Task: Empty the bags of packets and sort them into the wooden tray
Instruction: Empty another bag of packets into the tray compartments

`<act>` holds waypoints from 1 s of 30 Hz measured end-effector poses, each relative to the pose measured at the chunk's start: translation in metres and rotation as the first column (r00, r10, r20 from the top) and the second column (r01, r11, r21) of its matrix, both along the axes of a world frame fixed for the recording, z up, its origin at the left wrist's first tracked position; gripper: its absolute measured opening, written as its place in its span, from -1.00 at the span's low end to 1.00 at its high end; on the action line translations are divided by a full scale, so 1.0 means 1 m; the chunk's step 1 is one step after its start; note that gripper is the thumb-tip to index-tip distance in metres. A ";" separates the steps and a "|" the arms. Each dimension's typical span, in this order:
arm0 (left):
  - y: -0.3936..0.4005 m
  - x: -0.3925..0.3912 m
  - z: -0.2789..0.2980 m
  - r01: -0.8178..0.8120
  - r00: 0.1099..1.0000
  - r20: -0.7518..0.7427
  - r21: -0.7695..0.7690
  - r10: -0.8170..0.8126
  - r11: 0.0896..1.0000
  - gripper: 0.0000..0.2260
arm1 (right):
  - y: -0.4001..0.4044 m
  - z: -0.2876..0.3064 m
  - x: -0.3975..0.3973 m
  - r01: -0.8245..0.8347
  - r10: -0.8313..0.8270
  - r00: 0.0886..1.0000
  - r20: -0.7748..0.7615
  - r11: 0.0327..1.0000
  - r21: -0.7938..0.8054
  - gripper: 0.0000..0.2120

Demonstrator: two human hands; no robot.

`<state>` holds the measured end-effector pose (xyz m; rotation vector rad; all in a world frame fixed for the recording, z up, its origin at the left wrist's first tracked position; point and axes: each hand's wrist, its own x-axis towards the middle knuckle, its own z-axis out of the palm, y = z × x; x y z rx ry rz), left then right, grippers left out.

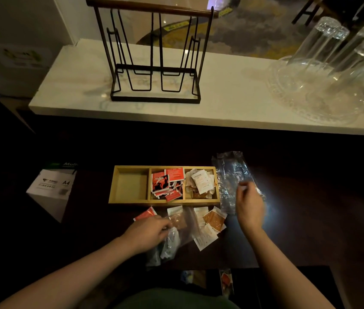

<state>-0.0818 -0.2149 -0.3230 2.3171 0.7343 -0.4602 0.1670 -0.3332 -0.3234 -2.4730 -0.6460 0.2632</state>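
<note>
Bare hands (147, 233) perhaps pinching packets (177, 220)

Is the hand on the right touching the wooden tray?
Apart. The head view shows the right hand over the clear plastic bag beside the wooden tray, with bag showing between the hand and the tray's right wall.

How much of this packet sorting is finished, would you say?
Over halfway, I'd guess. The wooden tray has red packets in its middle section and white ones on the right; the left section is empty. An emptied bag lies beside it. The left hand is on loose packets still to sort; the right hand hovers.
</note>
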 end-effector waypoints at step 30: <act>0.010 -0.034 0.055 -0.726 0.575 -0.026 -0.477 0.818 0.495 -0.80 | 0.063 0.033 -0.176 -0.484 0.496 0.633 -0.595 0.853 0.196 -0.74</act>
